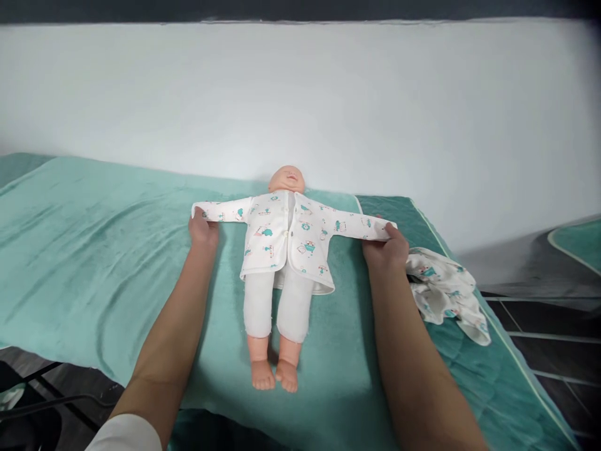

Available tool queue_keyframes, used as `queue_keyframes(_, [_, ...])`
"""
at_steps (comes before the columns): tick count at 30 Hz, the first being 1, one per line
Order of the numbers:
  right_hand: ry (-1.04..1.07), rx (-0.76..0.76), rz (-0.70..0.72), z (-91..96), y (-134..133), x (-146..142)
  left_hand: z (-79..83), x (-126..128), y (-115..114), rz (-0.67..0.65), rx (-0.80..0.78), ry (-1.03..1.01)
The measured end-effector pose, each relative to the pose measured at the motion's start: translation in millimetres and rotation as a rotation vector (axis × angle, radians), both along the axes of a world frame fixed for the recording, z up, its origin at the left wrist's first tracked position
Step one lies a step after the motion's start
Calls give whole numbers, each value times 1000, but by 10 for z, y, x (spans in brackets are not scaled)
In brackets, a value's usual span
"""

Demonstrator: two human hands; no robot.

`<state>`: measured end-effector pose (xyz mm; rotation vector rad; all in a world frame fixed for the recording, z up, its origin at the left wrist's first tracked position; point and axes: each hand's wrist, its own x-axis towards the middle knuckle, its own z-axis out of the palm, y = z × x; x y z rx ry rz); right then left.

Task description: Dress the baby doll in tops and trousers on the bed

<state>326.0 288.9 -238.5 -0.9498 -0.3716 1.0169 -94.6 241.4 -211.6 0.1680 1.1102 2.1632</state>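
A baby doll [293, 313] lies on its back on the green blanket [131, 250], head toward the wall and bare feet toward me. It wears a white baby jacket [307, 232] with small teal and red prints, and the front edges meet loosely over the chest. Both sleeves are stretched out sideways. My left hand [203, 229] is closed on the cuff of the sleeve at the left. At the other side, my right hand [387, 246] pinches the cuff of the opposite sleeve. The doll's hands are hidden.
A crumpled printed baby garment [448, 291] lies on the quilted green pad [488, 376] to the right. Behind the bed rises a white wall [300, 94]. Metal bars [554, 338] show at the lower right, and a black cable [56, 404] at the lower left.
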Motion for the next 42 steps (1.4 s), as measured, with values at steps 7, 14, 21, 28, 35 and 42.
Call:
queue_keyframes(7, [-500, 89, -343, 97, -292, -168, 42, 4, -185, 250, -162, 306])
queue_keyframes(14, [-1084, 240, -223, 270, -835, -474, 72, 253, -398, 246, -91, 669])
queue_keyframes(21, [-1480, 115, -265, 110, -1317, -39, 127, 661, -893, -28, 103, 1050])
queue_keyframes(28, [-1482, -35, -292, 30, -1911, 331, 57, 709, -1526, -336, 157, 1336])
queue_keyframes(35, [-1582, 321, 136, 56, -2195, -430, 30, 662, -1725, -441, 160, 1419])
queue_keyframes(42, [-1360, 399, 189, 127, -1931, -1001, 37, 735, -1552, -432, 152, 1436])
